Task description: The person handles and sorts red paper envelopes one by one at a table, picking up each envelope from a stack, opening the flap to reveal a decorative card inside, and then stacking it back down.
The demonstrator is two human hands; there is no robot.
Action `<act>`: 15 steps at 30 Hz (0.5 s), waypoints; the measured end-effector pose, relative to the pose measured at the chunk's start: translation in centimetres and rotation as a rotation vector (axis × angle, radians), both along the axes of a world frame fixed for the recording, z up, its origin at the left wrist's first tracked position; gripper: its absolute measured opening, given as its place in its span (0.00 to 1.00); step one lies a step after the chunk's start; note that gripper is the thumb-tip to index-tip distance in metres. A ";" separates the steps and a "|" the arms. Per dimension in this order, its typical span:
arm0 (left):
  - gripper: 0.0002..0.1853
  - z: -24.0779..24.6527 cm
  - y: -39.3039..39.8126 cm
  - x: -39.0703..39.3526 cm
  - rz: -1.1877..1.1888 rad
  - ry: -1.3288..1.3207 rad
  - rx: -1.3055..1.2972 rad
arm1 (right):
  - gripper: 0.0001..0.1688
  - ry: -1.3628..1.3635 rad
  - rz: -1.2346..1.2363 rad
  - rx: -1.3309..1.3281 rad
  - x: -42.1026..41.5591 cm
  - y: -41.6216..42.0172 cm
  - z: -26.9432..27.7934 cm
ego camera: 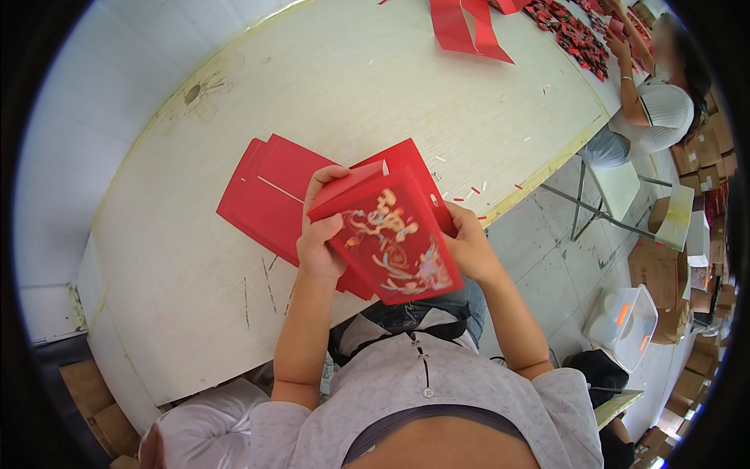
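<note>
Just over the table's near edge, my left hand (321,237) grips a red folded-cardboard piece (384,272) with a colourful illustration printed on its front. Its upper edge stands open, showing a flap. My right hand (473,243) holds its right side, thumb and fingers partly hidden behind it. Behind the printed piece rises another red cardboard panel (404,153) with a small slot; whether the two are joined I cannot tell. To the left, under my left forearm, several flat red cardboard sheets (263,184) lie overlapped on the table.
The pale wooden table (176,246) carries small red and white paper scraps (475,190) along its right edge. Unfolded red cardboard (469,29) lies at the far side. Another person (656,111) sits at the upper right by a heap of small red packets (571,38). A plastic bin (624,325) stands right.
</note>
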State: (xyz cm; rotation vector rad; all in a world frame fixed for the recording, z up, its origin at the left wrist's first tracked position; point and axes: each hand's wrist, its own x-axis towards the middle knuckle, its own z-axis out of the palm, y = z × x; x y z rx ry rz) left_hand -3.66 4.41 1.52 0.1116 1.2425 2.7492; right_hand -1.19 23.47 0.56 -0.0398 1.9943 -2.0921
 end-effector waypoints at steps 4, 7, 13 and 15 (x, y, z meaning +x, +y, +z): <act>0.31 -1.8 -0.9 0.1 -0.063 0.046 0.340 | 0.13 0.178 0.000 0.322 0.8 -0.7 3.2; 0.37 -2.3 -0.4 0.2 -0.038 0.078 0.379 | 0.13 0.223 0.003 0.380 0.8 -0.7 3.9; 0.38 -2.7 0.5 -0.1 0.029 0.011 0.341 | 0.34 0.253 -0.070 0.322 -0.2 -0.3 3.7; 0.39 -2.5 0.4 -0.2 -0.043 0.074 0.303 | 0.44 0.338 -0.154 0.426 -0.5 -0.6 4.7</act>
